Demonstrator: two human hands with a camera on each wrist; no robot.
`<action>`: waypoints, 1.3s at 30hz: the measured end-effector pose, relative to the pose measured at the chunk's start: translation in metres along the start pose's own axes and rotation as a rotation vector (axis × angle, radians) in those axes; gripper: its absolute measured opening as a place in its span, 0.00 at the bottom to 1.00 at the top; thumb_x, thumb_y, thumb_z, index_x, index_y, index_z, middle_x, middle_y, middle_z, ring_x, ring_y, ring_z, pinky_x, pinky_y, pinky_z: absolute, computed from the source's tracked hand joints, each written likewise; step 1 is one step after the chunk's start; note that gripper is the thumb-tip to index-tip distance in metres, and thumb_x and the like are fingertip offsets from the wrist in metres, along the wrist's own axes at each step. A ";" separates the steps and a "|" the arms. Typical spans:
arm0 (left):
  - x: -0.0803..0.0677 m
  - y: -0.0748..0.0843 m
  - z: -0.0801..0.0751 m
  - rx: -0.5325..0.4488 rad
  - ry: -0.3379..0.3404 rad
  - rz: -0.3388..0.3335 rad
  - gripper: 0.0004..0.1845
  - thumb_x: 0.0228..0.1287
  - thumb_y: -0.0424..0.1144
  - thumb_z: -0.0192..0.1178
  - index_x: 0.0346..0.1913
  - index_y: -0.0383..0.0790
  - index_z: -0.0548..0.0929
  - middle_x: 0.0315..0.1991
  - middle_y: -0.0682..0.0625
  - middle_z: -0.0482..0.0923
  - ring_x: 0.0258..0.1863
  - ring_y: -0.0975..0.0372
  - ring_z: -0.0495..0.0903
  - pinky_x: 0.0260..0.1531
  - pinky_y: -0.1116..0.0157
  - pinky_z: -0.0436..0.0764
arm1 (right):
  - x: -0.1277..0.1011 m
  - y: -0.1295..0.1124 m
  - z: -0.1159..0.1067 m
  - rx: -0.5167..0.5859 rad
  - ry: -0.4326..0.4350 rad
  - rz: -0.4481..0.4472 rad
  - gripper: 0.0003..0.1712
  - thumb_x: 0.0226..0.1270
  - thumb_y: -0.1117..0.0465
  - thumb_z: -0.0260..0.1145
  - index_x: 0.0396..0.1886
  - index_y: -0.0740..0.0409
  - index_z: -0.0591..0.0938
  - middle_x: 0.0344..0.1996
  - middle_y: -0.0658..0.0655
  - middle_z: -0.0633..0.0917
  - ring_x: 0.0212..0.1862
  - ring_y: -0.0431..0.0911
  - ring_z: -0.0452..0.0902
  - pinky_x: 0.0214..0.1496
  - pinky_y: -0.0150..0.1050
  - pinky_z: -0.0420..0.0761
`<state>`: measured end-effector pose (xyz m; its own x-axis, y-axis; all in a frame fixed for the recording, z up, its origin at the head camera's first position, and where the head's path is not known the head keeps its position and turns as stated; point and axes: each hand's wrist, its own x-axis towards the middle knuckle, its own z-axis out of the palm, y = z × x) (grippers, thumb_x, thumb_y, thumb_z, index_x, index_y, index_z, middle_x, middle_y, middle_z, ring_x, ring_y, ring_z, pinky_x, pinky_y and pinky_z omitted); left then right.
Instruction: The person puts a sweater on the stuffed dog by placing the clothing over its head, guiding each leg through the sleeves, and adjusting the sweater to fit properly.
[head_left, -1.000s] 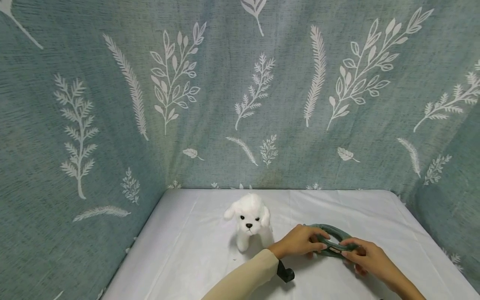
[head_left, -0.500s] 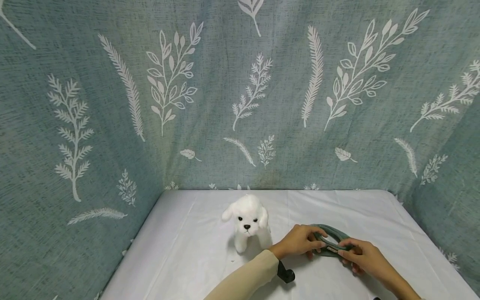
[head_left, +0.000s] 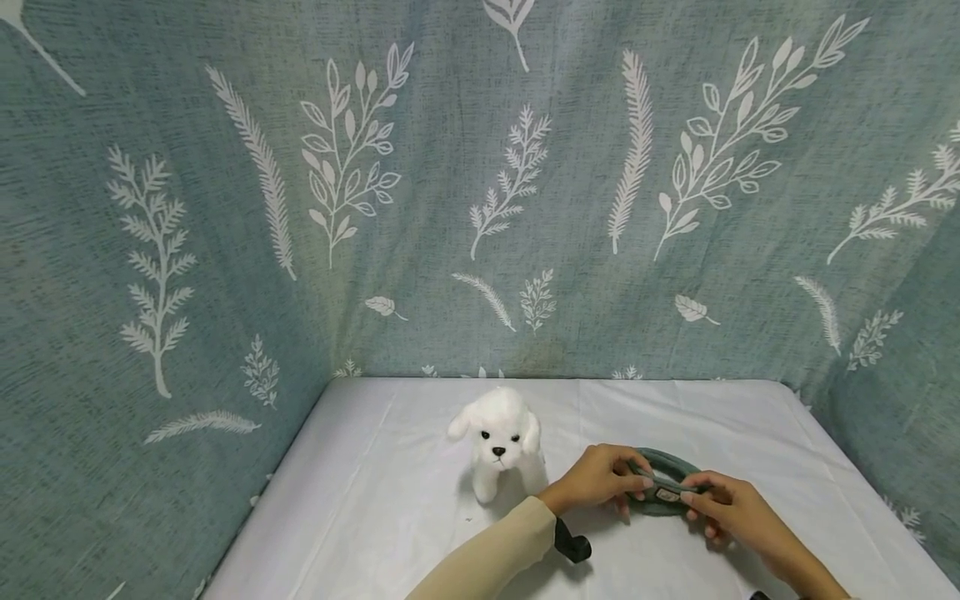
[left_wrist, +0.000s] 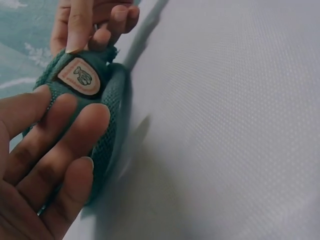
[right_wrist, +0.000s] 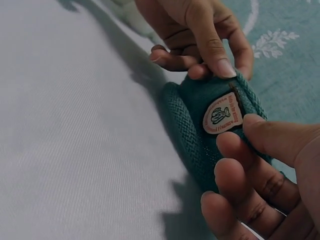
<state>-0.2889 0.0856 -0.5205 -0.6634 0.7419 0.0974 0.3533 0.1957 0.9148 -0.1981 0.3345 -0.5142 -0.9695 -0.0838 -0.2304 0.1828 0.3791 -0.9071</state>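
A small dark green knitted piece [head_left: 663, 461] with a round pink label [head_left: 666, 495] is held just above the white table [head_left: 390, 500]. My left hand [head_left: 603, 479] pinches its left side, thumb on top. My right hand [head_left: 723, 504] pinches its right side next to the label. In the left wrist view my left hand's fingers [left_wrist: 60, 145] lie against the knit [left_wrist: 111, 100] under the label [left_wrist: 80, 76]. In the right wrist view my right hand's thumb [right_wrist: 280, 137] presses the knit [right_wrist: 187, 127] beside the label [right_wrist: 222, 114]. A white plush dog [head_left: 498, 440] stands left of my hands.
Green cloth with a white leaf print [head_left: 480, 183] hangs behind and on both sides of the table. A black strap piece [head_left: 572, 546] sits at my left wrist, below the cream sleeve [head_left: 487, 562].
My hands have drawn slightly closer together, and the knitted piece looks more bunched and narrower between them. The plush dog has stayed put.
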 end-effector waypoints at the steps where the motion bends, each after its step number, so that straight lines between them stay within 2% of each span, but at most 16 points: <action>1: 0.000 0.000 -0.001 -0.012 -0.001 -0.002 0.07 0.73 0.42 0.66 0.50 0.50 0.87 0.28 0.57 0.87 0.17 0.61 0.84 0.16 0.67 0.78 | 0.000 -0.001 -0.001 0.012 -0.008 0.000 0.28 0.74 0.47 0.68 0.60 0.63 0.78 0.35 0.59 0.87 0.28 0.47 0.79 0.29 0.45 0.83; 10: -0.004 0.003 -0.005 -0.065 0.001 -0.003 0.07 0.73 0.43 0.66 0.50 0.53 0.87 0.29 0.54 0.88 0.18 0.58 0.85 0.14 0.63 0.77 | -0.003 -0.002 -0.005 0.062 -0.074 -0.026 0.29 0.78 0.49 0.64 0.65 0.67 0.74 0.38 0.60 0.86 0.31 0.48 0.79 0.32 0.46 0.84; 20: -0.008 0.010 -0.009 -0.034 0.011 0.021 0.06 0.73 0.43 0.65 0.49 0.52 0.86 0.30 0.54 0.87 0.19 0.57 0.85 0.16 0.58 0.79 | -0.001 -0.010 -0.001 0.029 -0.021 -0.021 0.30 0.73 0.46 0.68 0.61 0.63 0.78 0.37 0.61 0.86 0.30 0.49 0.79 0.32 0.47 0.84; 28: -0.012 0.017 -0.011 -0.068 0.009 -0.018 0.08 0.73 0.42 0.65 0.51 0.48 0.86 0.31 0.53 0.87 0.20 0.55 0.85 0.24 0.52 0.85 | -0.003 -0.016 -0.001 0.051 -0.031 -0.023 0.32 0.74 0.45 0.67 0.64 0.63 0.76 0.39 0.63 0.86 0.31 0.50 0.79 0.33 0.47 0.83; 39: -0.017 0.028 -0.024 -0.024 0.024 0.032 0.06 0.73 0.45 0.65 0.49 0.54 0.86 0.32 0.54 0.88 0.22 0.50 0.86 0.26 0.47 0.84 | -0.005 -0.030 -0.001 0.024 -0.028 -0.078 0.29 0.77 0.47 0.64 0.65 0.63 0.76 0.39 0.63 0.86 0.32 0.54 0.80 0.34 0.48 0.83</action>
<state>-0.2835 0.0629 -0.4870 -0.6676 0.7320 0.1360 0.3590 0.1565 0.9201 -0.1984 0.3242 -0.4858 -0.9760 -0.1384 -0.1681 0.1109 0.3487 -0.9307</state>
